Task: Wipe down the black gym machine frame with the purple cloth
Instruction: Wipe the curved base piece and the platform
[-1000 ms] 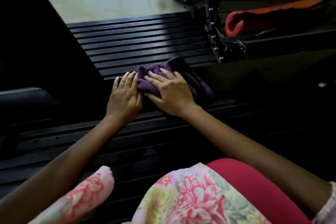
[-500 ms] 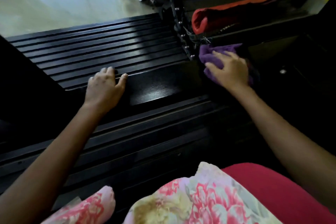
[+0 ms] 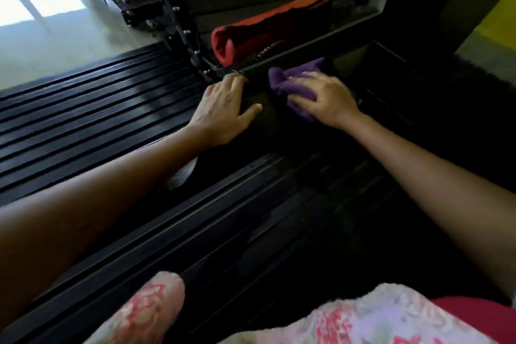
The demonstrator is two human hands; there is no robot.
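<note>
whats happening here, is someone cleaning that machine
Yes. A person is wiping the black gym machine frame with a purple cloth. The right hand presses the bunched cloth against the frame's side, just below a rolled red item. The left hand rests flat on the frame beside it, apparently bracing. Ribbed black slats lie to the left.
</note>
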